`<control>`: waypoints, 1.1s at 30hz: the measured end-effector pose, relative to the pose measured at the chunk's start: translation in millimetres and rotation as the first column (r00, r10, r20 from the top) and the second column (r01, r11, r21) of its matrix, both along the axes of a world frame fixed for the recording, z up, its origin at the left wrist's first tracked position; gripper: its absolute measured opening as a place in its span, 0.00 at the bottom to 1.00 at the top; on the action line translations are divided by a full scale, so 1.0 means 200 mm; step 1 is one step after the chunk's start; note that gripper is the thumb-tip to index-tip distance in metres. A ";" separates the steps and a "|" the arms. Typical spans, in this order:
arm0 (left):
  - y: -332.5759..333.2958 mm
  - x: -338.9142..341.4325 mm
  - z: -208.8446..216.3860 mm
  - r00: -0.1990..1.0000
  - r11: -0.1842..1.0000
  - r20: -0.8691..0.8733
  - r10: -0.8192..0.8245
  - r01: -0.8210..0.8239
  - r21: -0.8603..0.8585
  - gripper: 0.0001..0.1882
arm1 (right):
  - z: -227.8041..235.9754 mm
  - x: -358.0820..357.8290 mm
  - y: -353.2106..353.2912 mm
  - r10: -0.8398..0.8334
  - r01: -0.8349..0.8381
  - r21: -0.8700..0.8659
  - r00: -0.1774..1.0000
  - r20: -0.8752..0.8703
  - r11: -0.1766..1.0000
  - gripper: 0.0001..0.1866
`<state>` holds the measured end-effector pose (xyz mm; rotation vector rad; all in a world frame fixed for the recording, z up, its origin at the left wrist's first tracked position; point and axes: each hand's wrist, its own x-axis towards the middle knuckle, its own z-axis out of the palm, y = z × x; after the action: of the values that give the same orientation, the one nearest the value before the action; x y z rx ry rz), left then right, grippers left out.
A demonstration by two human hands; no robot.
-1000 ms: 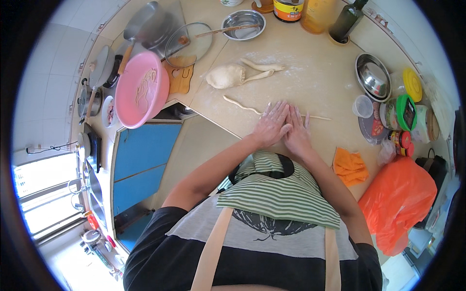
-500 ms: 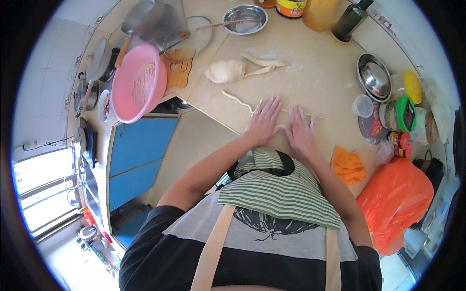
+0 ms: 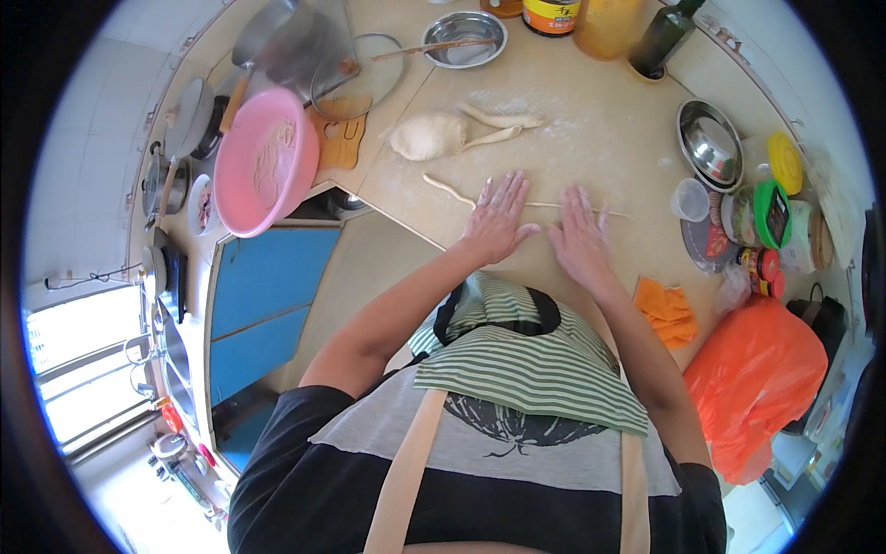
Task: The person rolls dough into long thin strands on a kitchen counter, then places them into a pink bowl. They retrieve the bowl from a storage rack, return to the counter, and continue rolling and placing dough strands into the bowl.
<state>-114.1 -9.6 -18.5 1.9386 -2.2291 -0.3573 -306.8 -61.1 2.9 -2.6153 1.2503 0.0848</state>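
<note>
A long thin strand of dough lies across the countertop. Both my hands rest flat on it, fingers stretched forward and dusted with flour. My left hand covers its middle; my right hand presses on the thinner part, whose tip reaches out to the right. Between the hands a short piece of the strand shows. Just beyond them sits a larger lump of dough, with two thick dough strips beside its right end. Neither hand grips anything.
At left stands a pink basin beside a wooden board. A steel bowl with chopsticks across it is at the back. Stacked steel bowls, jars and a clear cup line the right side, near an orange cloth.
My hands have moved slightly forward and farther apart, uncovering a bit of the strand between them. The dough lump and strips have stayed in place.
</note>
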 end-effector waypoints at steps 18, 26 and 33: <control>0.03 0.00 0.04 0.999 1.000 0.049 -0.019 0.018 0.004 0.44 | -0.04 0.12 0.04 0.133 -0.130 -0.031 0.978 0.159 0.991 0.34; 0.03 0.02 0.04 0.996 0.998 0.086 0.000 0.006 -0.064 0.44 | 0.00 0.13 0.01 0.101 -0.100 -0.013 0.990 0.098 0.995 0.36; 0.22 0.19 0.02 1.000 0.998 -0.006 -0.015 0.015 -0.064 0.29 | 0.00 -0.21 0.11 0.167 -0.170 0.018 0.980 0.113 0.985 0.33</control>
<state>-76.1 33.8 -13.7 1.8876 -2.2239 -0.2903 -349.2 -38.9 3.8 -2.6571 0.9835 -0.0135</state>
